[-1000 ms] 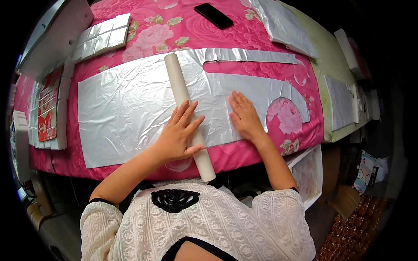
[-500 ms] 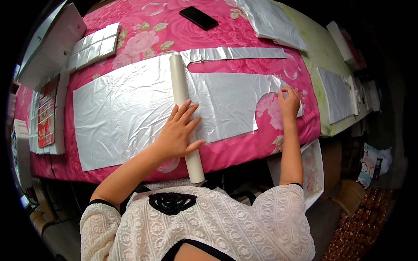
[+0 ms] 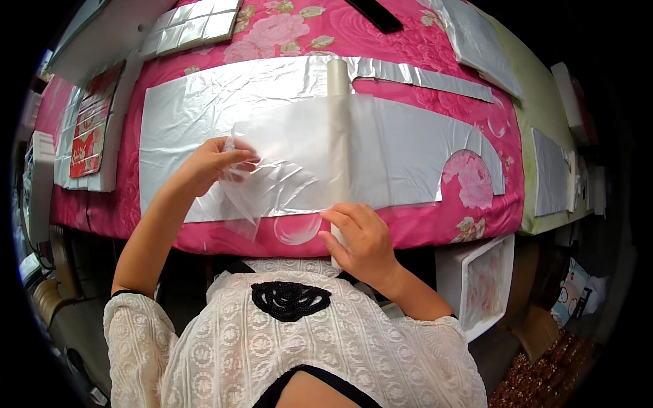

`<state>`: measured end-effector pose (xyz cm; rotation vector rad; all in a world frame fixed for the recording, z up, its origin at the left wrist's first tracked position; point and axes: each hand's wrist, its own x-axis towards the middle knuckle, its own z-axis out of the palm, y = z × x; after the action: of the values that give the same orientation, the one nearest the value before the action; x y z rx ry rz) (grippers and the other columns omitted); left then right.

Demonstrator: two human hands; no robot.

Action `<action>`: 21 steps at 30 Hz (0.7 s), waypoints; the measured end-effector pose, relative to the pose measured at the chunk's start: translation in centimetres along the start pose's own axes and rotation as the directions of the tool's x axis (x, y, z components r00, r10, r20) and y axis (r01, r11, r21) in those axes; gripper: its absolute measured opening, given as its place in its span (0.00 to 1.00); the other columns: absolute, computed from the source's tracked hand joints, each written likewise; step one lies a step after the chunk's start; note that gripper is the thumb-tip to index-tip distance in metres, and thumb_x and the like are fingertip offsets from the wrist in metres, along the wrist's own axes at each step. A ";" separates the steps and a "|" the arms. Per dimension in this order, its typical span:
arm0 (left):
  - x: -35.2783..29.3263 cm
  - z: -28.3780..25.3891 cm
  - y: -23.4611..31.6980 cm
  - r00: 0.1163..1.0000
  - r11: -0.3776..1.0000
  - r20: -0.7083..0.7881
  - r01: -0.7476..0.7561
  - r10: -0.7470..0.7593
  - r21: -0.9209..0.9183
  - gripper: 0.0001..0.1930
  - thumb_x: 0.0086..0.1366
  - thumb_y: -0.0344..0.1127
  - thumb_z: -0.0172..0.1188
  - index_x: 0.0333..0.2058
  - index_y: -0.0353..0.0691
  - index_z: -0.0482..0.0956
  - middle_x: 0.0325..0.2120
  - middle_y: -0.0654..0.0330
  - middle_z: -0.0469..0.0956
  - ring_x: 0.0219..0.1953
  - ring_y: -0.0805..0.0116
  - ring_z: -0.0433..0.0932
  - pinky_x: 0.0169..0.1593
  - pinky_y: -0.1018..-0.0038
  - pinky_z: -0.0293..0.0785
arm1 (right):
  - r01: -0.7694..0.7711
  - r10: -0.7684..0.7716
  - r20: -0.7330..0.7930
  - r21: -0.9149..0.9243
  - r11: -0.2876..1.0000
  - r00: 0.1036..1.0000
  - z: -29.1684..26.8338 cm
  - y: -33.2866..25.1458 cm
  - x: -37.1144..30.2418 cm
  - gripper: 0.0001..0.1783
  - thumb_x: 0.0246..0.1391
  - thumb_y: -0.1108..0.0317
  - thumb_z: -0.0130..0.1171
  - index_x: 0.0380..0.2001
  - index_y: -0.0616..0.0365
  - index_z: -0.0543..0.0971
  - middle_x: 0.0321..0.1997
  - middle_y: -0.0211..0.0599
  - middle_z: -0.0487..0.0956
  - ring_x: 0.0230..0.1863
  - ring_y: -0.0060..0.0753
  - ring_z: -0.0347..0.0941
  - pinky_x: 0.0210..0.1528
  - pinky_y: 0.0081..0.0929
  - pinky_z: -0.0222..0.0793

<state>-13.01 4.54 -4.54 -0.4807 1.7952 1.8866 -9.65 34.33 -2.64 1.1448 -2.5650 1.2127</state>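
A thin clear plastic sheet (image 3: 282,132) stretches over a pale roller tube (image 3: 337,78). My left hand (image 3: 209,165) pinches the sheet's gathered left end, raised above the table. Beyond the tube, the rest of the sheet lies to the right. My right hand (image 3: 364,241) is closed round the tube's near end, with thumb and fingertips on its left side; whether it also grips the sheet's edge I cannot tell. Beneath lies a silvery-white vest-type plastic bag stack (image 3: 180,126), its body to the left and its cut-out handle straps to the right.
Wrapped white packs (image 3: 194,24) and a red patterned packet (image 3: 95,129) sit at the left. A black phone (image 3: 374,13) lies at the far edge. More plastic bags (image 3: 476,47) are at the far right. Below the table's right edge stands a white bin (image 3: 486,285).
My left hand has left the tube and drawn a clear sheet leftward over it. My right hand has moved from the strap at the right to the tube's near end. The view has shifted.
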 end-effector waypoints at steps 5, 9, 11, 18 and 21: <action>-1.9 -3.0 -1.9 0.971 0.966 -0.237 0.064 -0.003 0.249 0.14 0.58 0.36 0.59 0.42 0.38 0.75 0.31 0.62 0.79 0.31 0.75 0.77 0.34 0.77 0.72 | -0.022 0.023 0.032 -0.035 0.999 0.999 1.1 0.3 0.5 0.14 0.42 0.72 0.62 0.36 0.59 0.76 0.35 0.38 0.74 0.35 0.40 0.71 0.35 0.33 0.68; -2.9 -3.9 -1.7 0.977 0.959 -0.214 0.042 0.020 0.282 0.17 0.57 0.33 0.61 0.45 0.34 0.73 0.31 0.61 0.79 0.32 0.76 0.77 0.37 0.77 0.73 | 0.017 -0.019 0.048 0.040 0.999 0.999 2.6 0.3 3.3 0.14 0.42 0.72 0.62 0.36 0.58 0.76 0.35 0.38 0.74 0.35 0.42 0.71 0.35 0.34 0.69; -3.0 -3.1 -1.7 0.992 0.999 -0.125 0.024 -0.018 0.048 0.16 0.55 0.31 0.64 0.41 0.35 0.73 0.29 0.60 0.78 0.31 0.77 0.76 0.35 0.79 0.73 | -0.056 0.042 0.105 0.127 0.990 0.994 3.4 -0.1 4.8 0.15 0.44 0.68 0.63 0.37 0.59 0.76 0.33 0.40 0.75 0.34 0.41 0.72 0.34 0.33 0.69; -1.4 2.2 -1.6 0.994 0.989 0.093 -0.046 0.059 -0.139 0.14 0.53 0.37 0.68 0.32 0.41 0.73 0.24 0.69 0.71 0.26 0.83 0.69 0.28 0.85 0.66 | -0.473 0.357 0.316 0.494 0.730 0.879 6.9 -0.6 8.2 0.10 0.48 0.67 0.63 0.29 0.62 0.75 0.25 0.36 0.78 0.23 0.26 0.73 0.28 0.21 0.67; -0.5 1.5 -2.0 0.999 0.975 0.038 -0.024 0.034 -0.221 0.15 0.54 0.44 0.67 0.33 0.42 0.74 0.22 0.71 0.69 0.23 0.83 0.65 0.25 0.84 0.60 | -0.497 0.369 0.349 0.731 0.467 0.861 5.5 2.0 7.3 0.07 0.52 0.69 0.60 0.29 0.61 0.76 0.25 0.30 0.77 0.26 0.17 0.72 0.28 0.16 0.66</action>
<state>-11.31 6.01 -5.77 -0.4905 1.5820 2.1123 -14.95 26.99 -4.95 0.5992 -2.4805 2.7291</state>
